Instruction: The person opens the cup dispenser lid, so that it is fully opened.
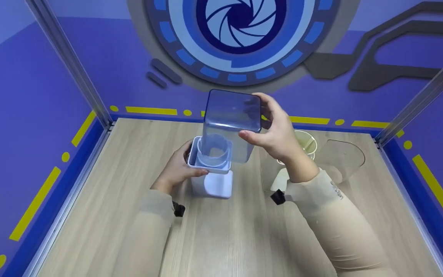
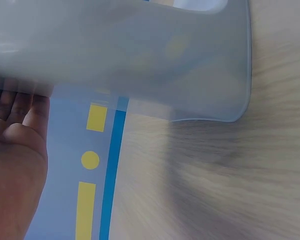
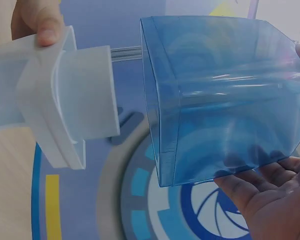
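Note:
My left hand point(image 1: 177, 167) grips a white plastic piece point(image 3: 45, 100) with a square collar and a short round neck. A pale, rounded, flat-sided part point(image 2: 210, 65) extends below the collar, above the tabletop. In my right hand point(image 1: 277, 130) is a clear blue-grey square plastic box point(image 3: 225, 100), held by its sides between thumb and fingers. In the head view the box overlaps the neck. The right wrist view shows a gap between the box's near edge and the neck. Part of my left fingers is hidden behind the white piece.
To the right on the wood-grain table point(image 1: 129, 215) stand a pale cream cup point(image 1: 307, 139) and a clear tinted container with a rounded edge point(image 1: 348, 157). A whitish part point(image 1: 280, 180) lies partly behind my right forearm. Blue printed panels and metal posts bound the table.

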`<state>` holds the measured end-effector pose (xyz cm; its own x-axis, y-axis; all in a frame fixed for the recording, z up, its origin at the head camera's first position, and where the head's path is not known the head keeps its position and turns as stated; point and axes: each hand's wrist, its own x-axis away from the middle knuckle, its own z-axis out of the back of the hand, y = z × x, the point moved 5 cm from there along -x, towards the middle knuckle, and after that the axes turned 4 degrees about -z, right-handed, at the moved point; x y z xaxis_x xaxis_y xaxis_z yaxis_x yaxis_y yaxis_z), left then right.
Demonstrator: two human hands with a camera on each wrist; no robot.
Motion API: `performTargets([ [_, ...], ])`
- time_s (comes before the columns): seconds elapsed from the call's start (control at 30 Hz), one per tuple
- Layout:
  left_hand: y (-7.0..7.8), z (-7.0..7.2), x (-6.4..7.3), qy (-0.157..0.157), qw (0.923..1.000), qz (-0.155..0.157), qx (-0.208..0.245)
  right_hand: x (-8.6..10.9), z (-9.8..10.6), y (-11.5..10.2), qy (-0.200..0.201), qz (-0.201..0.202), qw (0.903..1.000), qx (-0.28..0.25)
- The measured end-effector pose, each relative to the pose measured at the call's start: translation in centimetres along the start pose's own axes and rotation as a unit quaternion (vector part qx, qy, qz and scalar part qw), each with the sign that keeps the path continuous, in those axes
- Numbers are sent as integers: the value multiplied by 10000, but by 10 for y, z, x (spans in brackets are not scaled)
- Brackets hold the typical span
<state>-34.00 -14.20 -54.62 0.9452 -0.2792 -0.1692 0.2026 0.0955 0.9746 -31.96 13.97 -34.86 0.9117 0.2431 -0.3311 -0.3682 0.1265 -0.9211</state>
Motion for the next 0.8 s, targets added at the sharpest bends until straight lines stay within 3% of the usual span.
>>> performTargets([
  [0.33,0,0,1,42,10000,-23,-71,13,22,-6,121,224,9988,-407],
  [0.6,-1,0,3,76,9998,95,-161,23,34,1,100,244,9994,-216],
  [0.8,-2,2,2,51,9999,4,-119,38,43,10,115,211,9990,-390],
])
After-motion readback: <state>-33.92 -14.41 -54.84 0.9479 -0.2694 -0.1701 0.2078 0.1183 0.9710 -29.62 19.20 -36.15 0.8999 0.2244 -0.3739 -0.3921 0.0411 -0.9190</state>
